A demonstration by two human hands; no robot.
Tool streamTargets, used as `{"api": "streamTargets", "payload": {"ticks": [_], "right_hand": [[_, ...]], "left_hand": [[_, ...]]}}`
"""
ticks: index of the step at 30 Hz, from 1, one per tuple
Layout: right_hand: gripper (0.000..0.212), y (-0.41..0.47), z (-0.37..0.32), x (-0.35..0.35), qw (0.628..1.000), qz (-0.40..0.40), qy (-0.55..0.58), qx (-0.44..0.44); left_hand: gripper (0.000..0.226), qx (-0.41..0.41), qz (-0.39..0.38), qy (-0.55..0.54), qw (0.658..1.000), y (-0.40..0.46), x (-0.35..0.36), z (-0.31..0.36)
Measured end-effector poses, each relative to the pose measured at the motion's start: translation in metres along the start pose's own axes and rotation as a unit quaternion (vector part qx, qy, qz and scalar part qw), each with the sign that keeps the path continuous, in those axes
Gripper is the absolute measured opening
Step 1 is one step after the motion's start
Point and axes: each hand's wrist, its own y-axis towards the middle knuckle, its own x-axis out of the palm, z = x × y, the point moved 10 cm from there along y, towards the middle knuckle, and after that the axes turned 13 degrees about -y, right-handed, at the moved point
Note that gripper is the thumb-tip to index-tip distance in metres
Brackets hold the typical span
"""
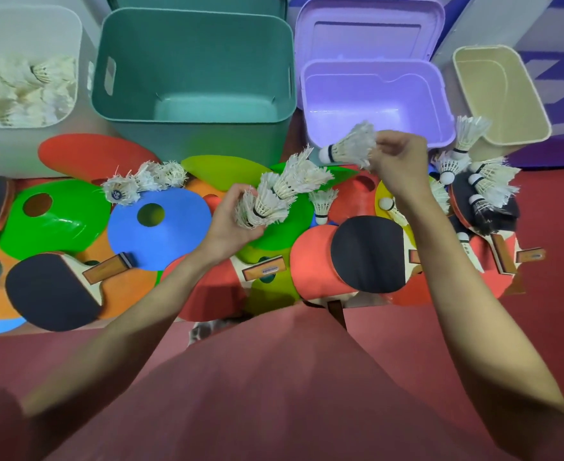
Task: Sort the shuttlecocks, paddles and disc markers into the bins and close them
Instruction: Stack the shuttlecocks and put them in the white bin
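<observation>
Red floor (pixel 556 211) strewn with disc markers (pixel 156 224), paddles (pixel 367 254) and shuttlecocks (pixel 487 181) before white bin (pixel 74 34), teal bin (pixel 194 68), purple bin (pixel 373 94); left hand (pixel 230 224) fingers grip a shuttlecock bunch (pixel 274 197), right hand (pixel 395 158) fingers pinch one shuttlecock (pixel 347 148).

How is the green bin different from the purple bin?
The teal green bin is bigger and deeper than the purple bin. The purple bin has a lid standing open behind it; the green bin's lid seems to stand loose behind it. The green bin has a cut-out handle slot in its side wall; no slot shows in the purple bin. Both are open and look empty inside.
</observation>
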Motion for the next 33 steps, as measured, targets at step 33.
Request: {"api": "streamTargets", "payload": {"ticks": [33], "right_hand": [[0.028, -0.007, 0.023, 0.068, 0.986, -0.107, 0.106, 0.065]], "left_hand": [[0.055, 0.018, -0.012, -0.027, 0.999, 0.010, -0.006, 0.014]]}}
